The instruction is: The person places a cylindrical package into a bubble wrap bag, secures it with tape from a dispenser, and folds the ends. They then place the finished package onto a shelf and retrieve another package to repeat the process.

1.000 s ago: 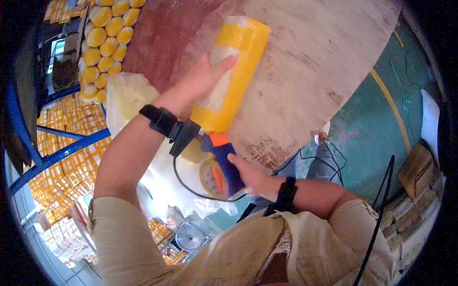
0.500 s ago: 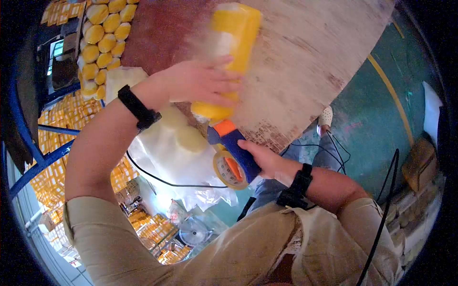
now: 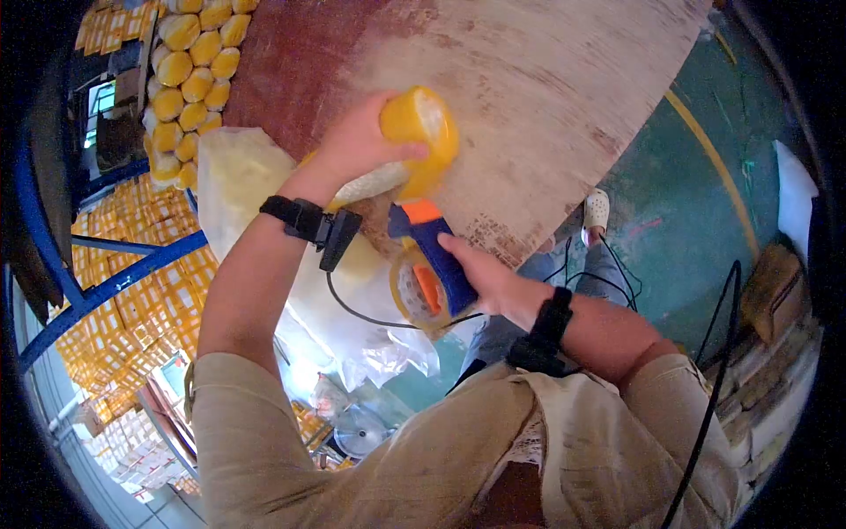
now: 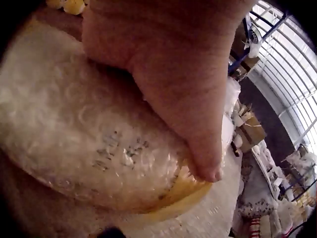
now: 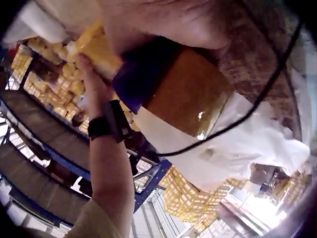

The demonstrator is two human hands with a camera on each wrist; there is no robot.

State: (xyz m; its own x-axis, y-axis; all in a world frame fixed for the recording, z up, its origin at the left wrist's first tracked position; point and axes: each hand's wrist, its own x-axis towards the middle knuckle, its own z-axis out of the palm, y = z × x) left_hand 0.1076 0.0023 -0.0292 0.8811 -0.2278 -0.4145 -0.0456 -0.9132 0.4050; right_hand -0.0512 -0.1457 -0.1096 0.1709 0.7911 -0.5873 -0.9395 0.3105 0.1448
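A bubble-wrapped roll (image 3: 429,125) with yellow tape round its end is tilted, one end toward the head camera. My left hand (image 3: 366,145) grips it near that end, thumb and fingers on opposite sides. In the left wrist view the clear wrap (image 4: 99,134) shows dark writing, and the thumb of my left hand (image 4: 173,84) lies on the yellow tape. My right hand (image 3: 493,280) holds a blue and orange tape dispenser (image 3: 441,256) just below the roll. Its wide tape roll (image 5: 190,91) shows in the right wrist view, beside my right hand (image 5: 168,25).
The worn board (image 3: 546,115) lies under the work. White plastic sheeting (image 3: 335,335) hangs at its near left side. Yellow-ended rolls (image 3: 196,84) are stacked at the back left, above a blue rack (image 3: 132,273). A black cable (image 3: 705,423) runs at the right.
The wrapped roll has turned from lying lengthwise to showing its end, and my left hand has shifted its grip to that end. The dispenser has moved slightly, still in my right hand.
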